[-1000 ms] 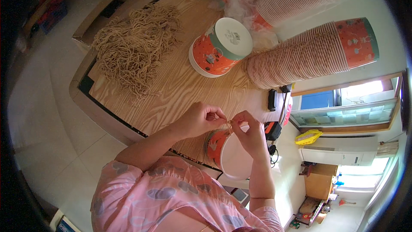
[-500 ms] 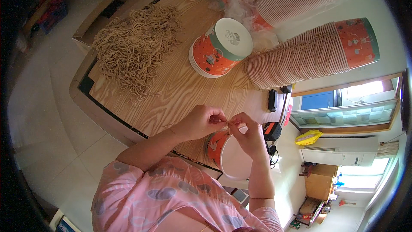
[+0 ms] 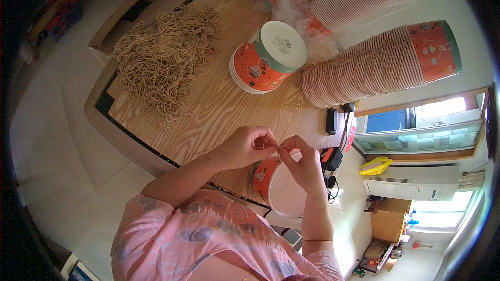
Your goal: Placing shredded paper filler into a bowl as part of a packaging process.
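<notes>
My left hand (image 3: pixel 251 145) and my right hand (image 3: pixel 303 164) meet fingertip to fingertip, both pinching a short bit of thin beige string (image 3: pixel 277 148). Most of that string is hidden by the fingers. Right below them, an orange paper bucket (image 3: pixel 264 178) lies close to my body at the table edge, its white round end turned toward me. Farther off on the wooden table stands a short stack of orange and green paper buckets (image 3: pixel 260 65), bottoms up. A big tangled heap of beige string (image 3: pixel 166 57) covers the table's left part.
A long stack of nested buckets (image 3: pixel 364 67) with beige string along it lies at the right. Behind it are more stacks in clear plastic (image 3: pixel 370 0). A black box (image 3: pixel 331 121) and an orange-black device (image 3: pixel 331 159) with cables sit along the right edge.
My fingers have shifted slightly at the pinch, with the left fingertips a little farther right. The bucket and everything else stay in place.
</notes>
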The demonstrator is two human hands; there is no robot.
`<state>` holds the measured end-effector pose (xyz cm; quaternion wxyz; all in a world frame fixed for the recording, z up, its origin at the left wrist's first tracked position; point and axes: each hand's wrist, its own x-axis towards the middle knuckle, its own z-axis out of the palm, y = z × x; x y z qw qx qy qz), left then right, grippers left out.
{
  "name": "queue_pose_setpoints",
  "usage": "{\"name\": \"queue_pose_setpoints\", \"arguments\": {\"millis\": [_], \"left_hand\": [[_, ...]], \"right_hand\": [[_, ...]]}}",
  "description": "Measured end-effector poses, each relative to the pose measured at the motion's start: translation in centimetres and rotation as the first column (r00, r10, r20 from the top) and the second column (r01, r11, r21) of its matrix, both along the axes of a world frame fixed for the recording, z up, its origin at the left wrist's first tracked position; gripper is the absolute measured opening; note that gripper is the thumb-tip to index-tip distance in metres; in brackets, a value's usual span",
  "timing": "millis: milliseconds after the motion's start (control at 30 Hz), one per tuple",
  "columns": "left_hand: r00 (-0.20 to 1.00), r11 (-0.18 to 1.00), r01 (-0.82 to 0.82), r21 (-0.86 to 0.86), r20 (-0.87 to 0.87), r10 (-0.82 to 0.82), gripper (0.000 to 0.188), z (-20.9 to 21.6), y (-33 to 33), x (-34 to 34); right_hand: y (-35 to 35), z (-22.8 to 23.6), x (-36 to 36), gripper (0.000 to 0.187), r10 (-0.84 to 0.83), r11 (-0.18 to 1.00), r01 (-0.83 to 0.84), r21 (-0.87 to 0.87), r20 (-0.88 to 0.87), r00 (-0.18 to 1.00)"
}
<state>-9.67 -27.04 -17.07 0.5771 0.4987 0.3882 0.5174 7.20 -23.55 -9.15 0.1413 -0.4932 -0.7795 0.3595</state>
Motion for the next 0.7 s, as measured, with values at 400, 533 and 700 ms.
{"name": "queue_pose_setpoints", "arguments": {"millis": [400, 533, 700], "left_hand": [[0.999, 0.999, -0.015, -0.035, 0.031, 0.016, 0.011, -0.1, 0.1, -0.1], [0.999, 1.000, -0.007, -0.026, 0.040, 0.008, 0.012, 0.0, 0.1, -0.2], [1.000, 1.000, -0.007, -0.010, 0.011, 0.007, 0.011, 0.4, 0.0, -0.3]], "right_hand": [[-0.1, 0.3, -0.3, 0.016, 0.070, 0.998, -0.070, -0.008, 0.056, 0.996], [0.0, 0.1, 0.1, 0.016, 0.083, 0.997, -0.082, -0.013, 0.060, 0.995], [0.1, 0.1, 0.1, 0.016, 0.041, 0.998, -0.040, -0.052, 0.028, 0.999]]}}
